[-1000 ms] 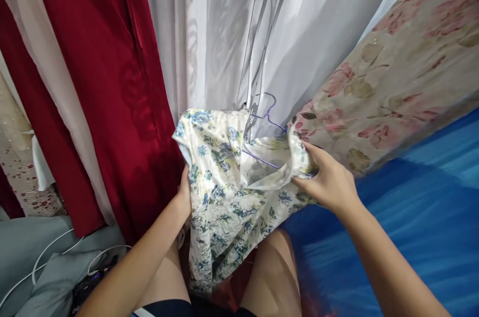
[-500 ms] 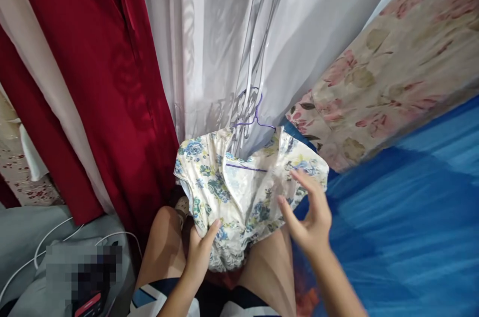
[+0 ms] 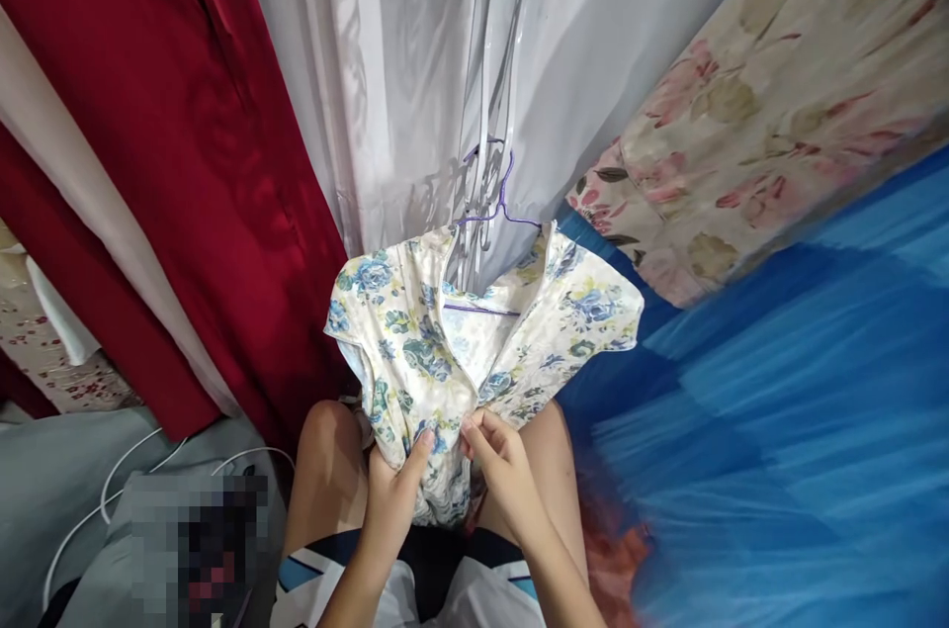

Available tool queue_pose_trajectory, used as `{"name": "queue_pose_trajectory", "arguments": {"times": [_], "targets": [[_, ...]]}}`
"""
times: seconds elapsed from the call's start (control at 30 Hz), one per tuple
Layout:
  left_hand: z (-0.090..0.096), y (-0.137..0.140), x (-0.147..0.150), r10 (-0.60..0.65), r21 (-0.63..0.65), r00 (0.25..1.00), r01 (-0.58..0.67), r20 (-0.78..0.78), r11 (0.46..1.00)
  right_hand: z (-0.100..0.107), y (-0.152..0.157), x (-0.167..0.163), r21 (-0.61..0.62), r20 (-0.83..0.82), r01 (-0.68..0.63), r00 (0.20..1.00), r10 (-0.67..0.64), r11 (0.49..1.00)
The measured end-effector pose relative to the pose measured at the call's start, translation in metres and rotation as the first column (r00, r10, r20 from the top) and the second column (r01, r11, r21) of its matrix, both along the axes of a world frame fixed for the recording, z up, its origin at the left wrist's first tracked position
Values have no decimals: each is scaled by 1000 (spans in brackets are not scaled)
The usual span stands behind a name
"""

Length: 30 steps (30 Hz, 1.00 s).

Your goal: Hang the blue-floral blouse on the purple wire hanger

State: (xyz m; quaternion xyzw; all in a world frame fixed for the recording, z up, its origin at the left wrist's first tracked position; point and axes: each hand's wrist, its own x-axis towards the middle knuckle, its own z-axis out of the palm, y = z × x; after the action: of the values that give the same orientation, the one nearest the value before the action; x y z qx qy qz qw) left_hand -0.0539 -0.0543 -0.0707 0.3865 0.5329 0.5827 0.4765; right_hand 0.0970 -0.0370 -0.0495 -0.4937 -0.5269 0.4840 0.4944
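Observation:
A white garment [image 3: 422,351] printed with blue and green flowers hangs over my lap on a purple wire hanger [image 3: 502,205]. Its V-shaped neckline faces me, and gathered fabric bunches at its lower end. My left hand [image 3: 400,480] grips the garment's lower left side, the thumb on top and the other fingers hidden behind the cloth. At the bottom of the V neckline, my right hand [image 3: 495,455] pinches the front of the garment between thumb and fingers.
White curtain-like cloth [image 3: 415,64] and thin white straps [image 3: 485,84] hang ahead. Red drapes [image 3: 244,173] are at left, above a grey surface [image 3: 66,480] with white cables. Pink-flowered cloth [image 3: 712,143] and blue gauzy fabric [image 3: 778,410] fill the right.
My right hand has moved left and down from the garment's right shoulder to the base of its neckline and closed on the cloth. My left hand keeps its hold.

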Motion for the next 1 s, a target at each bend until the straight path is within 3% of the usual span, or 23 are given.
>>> {"name": "queue_pose_trajectory", "arguments": {"times": [0.1,0.17,0.23,0.3,0.43,0.5,0.6,0.67,0.73,0.83,0.9,1.0], "targets": [[-9,-7,2,185,169,962,-152,-202,974,-6,-18,1,-67,-74,22,997,-27,998],[-18,-9,8,262,337,887,-131,-380,932,-7,-30,-1,-127,-136,1,990,-19,992],[-28,-9,17,147,354,844,54,-516,934,-5,-40,-4,-170,-206,-30,979,-6,985],[-35,-7,26,-64,250,834,237,-549,939,-2,-45,-7,-174,-234,-54,972,12,983],[-30,-3,36,-265,148,777,415,-571,898,12,-41,1,-133,-205,5,978,-33,991],[-19,0,34,-308,127,678,512,-668,850,26,-29,11,-90,-171,93,979,-107,992],[0,5,30,-309,47,461,614,-832,788,62,4,25,10,-129,185,975,-183,983],[11,7,29,-289,-12,322,649,-902,760,95,35,30,78,-170,173,973,-158,982],[18,7,30,-276,-54,228,673,-934,738,128,67,32,146,-276,158,954,-114,977],[21,7,30,-277,-106,137,697,-951,709,167,100,32,185,-361,159,929,-84,970],[19,8,29,-293,-134,105,710,-950,691,177,108,30,231,-374,191,923,-95,954],[26,21,22,-319,-75,183,756,-930,650,174,102,26,286,-349,215,931,-107,934]]}}
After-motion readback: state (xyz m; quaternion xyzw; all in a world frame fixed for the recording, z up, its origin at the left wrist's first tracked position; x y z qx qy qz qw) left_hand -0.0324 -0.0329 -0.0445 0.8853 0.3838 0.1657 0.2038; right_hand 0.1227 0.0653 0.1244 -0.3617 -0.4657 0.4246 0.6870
